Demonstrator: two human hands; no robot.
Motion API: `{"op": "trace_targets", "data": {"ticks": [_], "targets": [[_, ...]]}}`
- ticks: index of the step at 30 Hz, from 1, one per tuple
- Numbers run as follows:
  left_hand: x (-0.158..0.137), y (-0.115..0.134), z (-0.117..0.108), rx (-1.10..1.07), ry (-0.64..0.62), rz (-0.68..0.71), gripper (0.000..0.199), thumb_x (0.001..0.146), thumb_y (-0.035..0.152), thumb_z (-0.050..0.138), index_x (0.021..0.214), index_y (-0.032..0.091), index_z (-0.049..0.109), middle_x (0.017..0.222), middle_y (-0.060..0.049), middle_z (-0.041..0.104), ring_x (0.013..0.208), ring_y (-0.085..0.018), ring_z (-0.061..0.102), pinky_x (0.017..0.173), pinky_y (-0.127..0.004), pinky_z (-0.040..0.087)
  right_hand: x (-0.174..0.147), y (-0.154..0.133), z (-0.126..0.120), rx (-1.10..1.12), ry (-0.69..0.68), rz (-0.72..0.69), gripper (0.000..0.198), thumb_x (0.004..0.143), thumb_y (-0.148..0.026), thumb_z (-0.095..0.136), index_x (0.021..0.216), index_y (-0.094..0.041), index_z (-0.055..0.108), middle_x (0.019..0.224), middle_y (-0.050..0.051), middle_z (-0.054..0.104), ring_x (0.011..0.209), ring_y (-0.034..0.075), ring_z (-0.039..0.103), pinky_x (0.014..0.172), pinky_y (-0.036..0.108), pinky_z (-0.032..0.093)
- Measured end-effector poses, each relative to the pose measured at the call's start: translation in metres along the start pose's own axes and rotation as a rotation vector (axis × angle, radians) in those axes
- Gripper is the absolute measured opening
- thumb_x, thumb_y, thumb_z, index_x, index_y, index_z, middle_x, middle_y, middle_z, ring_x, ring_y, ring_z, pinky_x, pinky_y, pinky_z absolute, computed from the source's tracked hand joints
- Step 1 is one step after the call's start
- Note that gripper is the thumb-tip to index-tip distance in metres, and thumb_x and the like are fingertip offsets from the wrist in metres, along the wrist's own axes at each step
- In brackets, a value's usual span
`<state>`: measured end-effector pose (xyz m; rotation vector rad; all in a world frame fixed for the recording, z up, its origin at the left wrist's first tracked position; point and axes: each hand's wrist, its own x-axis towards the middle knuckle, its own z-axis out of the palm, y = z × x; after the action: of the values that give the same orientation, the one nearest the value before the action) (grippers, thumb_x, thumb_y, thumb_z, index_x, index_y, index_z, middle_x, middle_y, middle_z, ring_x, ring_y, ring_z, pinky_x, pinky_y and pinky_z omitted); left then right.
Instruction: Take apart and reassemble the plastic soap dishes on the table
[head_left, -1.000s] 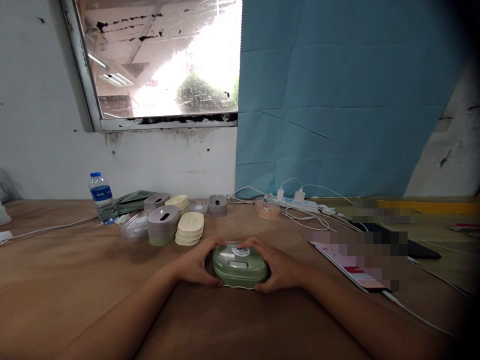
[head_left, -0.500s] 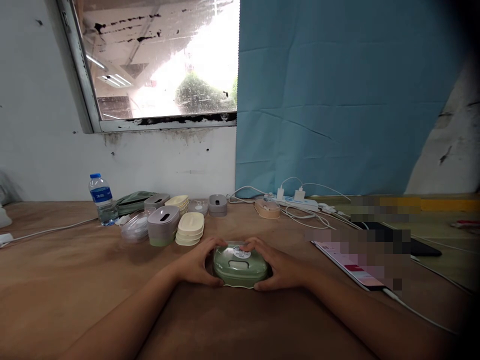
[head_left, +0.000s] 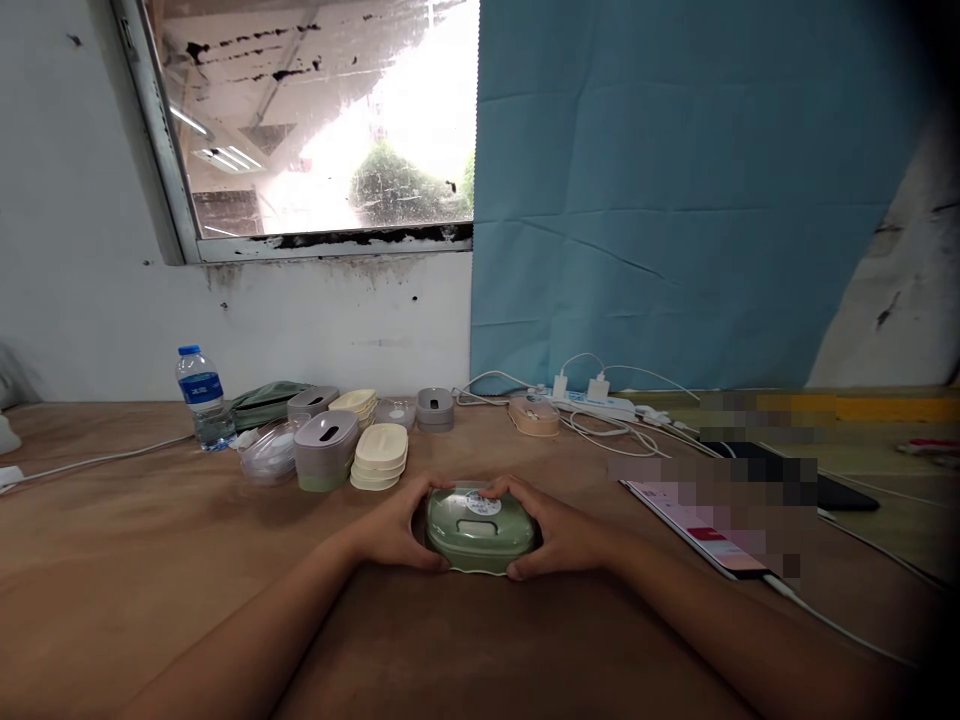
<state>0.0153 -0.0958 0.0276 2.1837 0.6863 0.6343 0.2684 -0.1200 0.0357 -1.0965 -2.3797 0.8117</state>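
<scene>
Between my hands on the brown table sits a green oval container [head_left: 480, 540] with a clear glossy cover, a slot-shaped raised part and a white round sticker. My left hand [head_left: 401, 525] grips its left side, thumb at the near lower edge and fingers over the far side. On the right side my right hand [head_left: 551, 530] does likewise, its index finger bent close to the sticker. The fingertips behind the container are partly hidden. Beyond my left hand stand a stack of cream oval lids [head_left: 381, 455] and a grey-and-green oval container [head_left: 326, 450].
Farther back are clear plastic covers [head_left: 271, 452], a small grey container [head_left: 435, 410], a peach container [head_left: 534, 415] and a water bottle [head_left: 202, 400]. White cables trail from a power strip [head_left: 600, 402]. A tablet-like device [head_left: 697, 530], partly blurred out, lies to the right.
</scene>
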Motion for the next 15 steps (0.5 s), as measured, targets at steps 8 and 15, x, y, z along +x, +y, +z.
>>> {"op": "trace_targets", "data": {"ticks": [8, 15], "targets": [[0.002, -0.004, 0.001, 0.050, 0.018, -0.053, 0.080, 0.052, 0.026, 0.072, 0.122, 0.020, 0.033, 0.118, -0.007, 0.045, 0.109, -0.023, 0.043, 0.094, -0.036, 0.035, 0.004, 0.007, -0.001, -0.009, 0.022, -0.001, 0.074, 0.054, -0.033, 0.073, 0.117, -0.024, 0.036, 0.119, 0.005, 0.044, 0.106, 0.024, 0.045, 0.089, 0.037, 0.039], [0.010, -0.015, 0.015, 0.148, 0.277, -0.093, 0.081, 0.056, 0.036, 0.070, 0.126, 0.021, 0.031, 0.124, -0.010, 0.038, 0.115, -0.026, 0.036, 0.097, -0.038, 0.029, 0.012, 0.031, -0.008, -0.245, 0.329, -0.141, 0.058, 0.067, -0.023, 0.060, 0.121, -0.024, 0.038, 0.123, 0.007, 0.039, 0.117, 0.024, 0.035, 0.099, 0.040, 0.029]]}}
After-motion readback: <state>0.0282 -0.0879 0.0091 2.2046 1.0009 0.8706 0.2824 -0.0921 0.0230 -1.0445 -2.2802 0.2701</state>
